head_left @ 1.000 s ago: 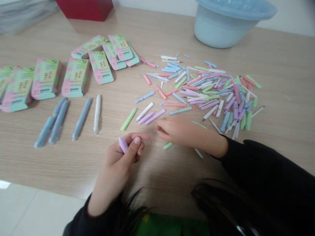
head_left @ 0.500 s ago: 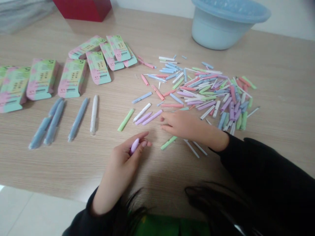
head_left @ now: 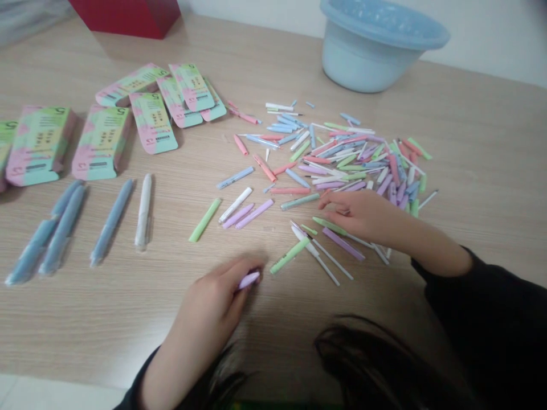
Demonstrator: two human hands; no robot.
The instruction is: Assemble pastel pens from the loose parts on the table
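Observation:
My left hand (head_left: 220, 293) is closed around a purple pen barrel piece (head_left: 248, 280), whose tapered end sticks out past the thumb. My right hand (head_left: 356, 213) hovers at the near edge of a pile of loose pen parts (head_left: 350, 154), fingers loosely bent and apart, with nothing visible in them. Just below its fingertips lie a green pen part (head_left: 329, 225) with a white refill and a purple barrel (head_left: 343, 245). Between the hands rests a green barrel (head_left: 289, 255) beside white refills (head_left: 328, 267). Purple (head_left: 254, 214), white and green pieces lie further left.
Wrapped blue pens (head_left: 111, 222) and a wrapped white pen (head_left: 144, 210) lie at the left. Behind them stand printed pen boxes (head_left: 101, 142), several in all. A blue basin (head_left: 367, 57) and a red box (head_left: 128, 14) stand at the back of the wooden table (head_left: 128, 319).
My right hand has moved right, away from the purple barrels, uncovering pen parts beneath. My left hand's fingers have closed further around the purple piece. The view has shifted slightly.

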